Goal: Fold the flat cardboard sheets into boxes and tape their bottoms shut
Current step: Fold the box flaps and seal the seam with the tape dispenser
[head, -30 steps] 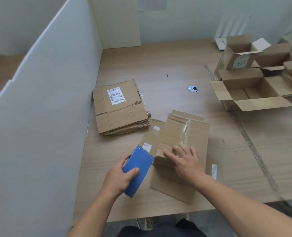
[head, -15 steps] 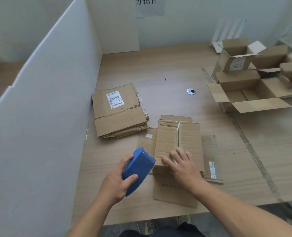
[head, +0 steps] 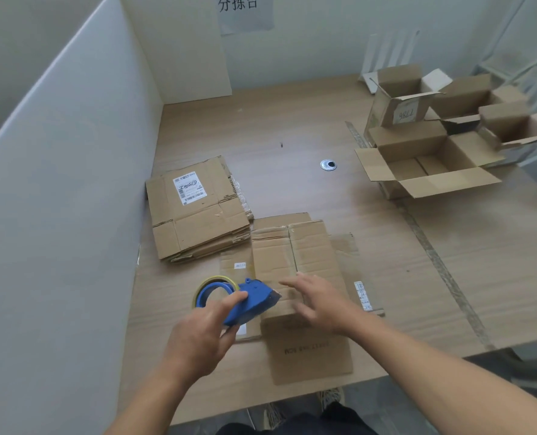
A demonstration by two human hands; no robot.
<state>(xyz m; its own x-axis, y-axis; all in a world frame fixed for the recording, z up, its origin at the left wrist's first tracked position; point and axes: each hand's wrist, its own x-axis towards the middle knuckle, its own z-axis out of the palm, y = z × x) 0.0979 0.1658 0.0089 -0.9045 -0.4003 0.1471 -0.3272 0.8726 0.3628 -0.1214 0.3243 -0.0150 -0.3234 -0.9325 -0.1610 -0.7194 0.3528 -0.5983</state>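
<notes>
The half-made box [head: 305, 252] lies bottom-up near the front edge of the worktop [head: 292, 133]. The right grip [head: 320, 304] is spread flat-fingered and released over its folded flaps, probably to keep the seam closed. The left grip [head: 204, 335] is clenched round the blue tape dispenser [head: 256, 298] at the box's near-left edge, seemingly ready to tape. The stack of flat sheets [head: 198, 215] lies just beside it for the next folds, with the open boxes [head: 424, 161] well apart.
</notes>
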